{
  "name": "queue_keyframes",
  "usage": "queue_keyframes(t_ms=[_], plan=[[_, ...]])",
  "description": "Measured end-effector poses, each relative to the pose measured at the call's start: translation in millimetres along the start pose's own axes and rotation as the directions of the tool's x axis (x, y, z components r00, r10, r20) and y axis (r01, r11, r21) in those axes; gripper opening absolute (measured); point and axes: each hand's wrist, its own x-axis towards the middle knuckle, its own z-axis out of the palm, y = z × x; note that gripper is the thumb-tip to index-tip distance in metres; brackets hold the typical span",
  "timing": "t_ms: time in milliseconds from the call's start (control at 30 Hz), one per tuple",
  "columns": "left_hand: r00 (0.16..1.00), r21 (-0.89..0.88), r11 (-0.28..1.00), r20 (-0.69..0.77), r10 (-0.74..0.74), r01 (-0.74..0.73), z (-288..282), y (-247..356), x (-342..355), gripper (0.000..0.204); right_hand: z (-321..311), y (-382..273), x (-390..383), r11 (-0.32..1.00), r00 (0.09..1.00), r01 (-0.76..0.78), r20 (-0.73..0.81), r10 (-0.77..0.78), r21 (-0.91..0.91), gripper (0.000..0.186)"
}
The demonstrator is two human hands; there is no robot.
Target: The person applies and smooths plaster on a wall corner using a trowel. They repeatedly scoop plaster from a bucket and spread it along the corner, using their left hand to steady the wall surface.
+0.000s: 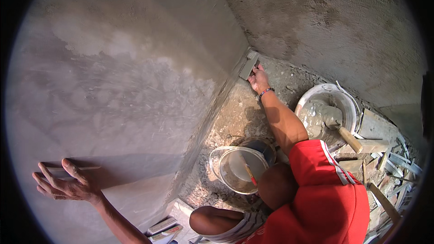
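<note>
My left hand (72, 180) is at the grey plastered wall (113, 86) on the left, its fingers spread beside a narrow pale edge that I cannot make out. My right arm, in a red sleeve with a bracelet at the wrist, reaches into the corner where my right hand (258, 77) grips a flat plastering float (249, 65) against the foot of that wall. Below it stands a small bucket (214, 167) of cloudy liquid with a red-handled tool (249, 171) in it. To the right, a larger white bucket (307, 95) holds wet mortar (320, 113) and a wooden-handled trowel (350, 139).
A second, rougher wall (316, 18) meets the left one at the corner. The dirty floor (230, 117) is narrow here. Boards, offcuts and strips (389, 185) are heaped at the right. My knee (208, 221) shows low down, beside pale pieces (162, 226) at the wall's foot.
</note>
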Motion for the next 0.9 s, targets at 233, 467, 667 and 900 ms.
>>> queue_keyframes(t_ms=[233, 467, 667, 900], plan=[[0.999, 0.007, 0.999, 0.008, 0.054, -0.054, 2.4, -9.4, -1.1, 0.059, 22.8, -0.4, 4.0, 0.980, 0.985, 0.016, -0.166, -0.049, -0.197, 0.057], [0.999, 0.010, 0.999, -0.015, 0.032, -0.032, 3.3, -5.2, -0.1, 0.057, 54.1, -7.9, -13.3, 0.957, 0.962, 0.079, -0.229, -0.146, -0.278, 0.051], [0.998, 0.016, 0.998, -0.030, 0.058, -0.058, 4.9, -9.7, 0.3, 0.056, 83.7, -8.0, -22.9, 0.956, 0.926, 0.116, -0.318, -0.202, -0.271, 0.055], [1.000, 0.051, 0.998, -0.004, 0.027, -0.027, 3.5, 2.4, 0.8, 0.059, 120.8, -17.1, -51.6, 0.915, 0.955, 0.267, -0.044, -0.293, -0.301, 0.061]])
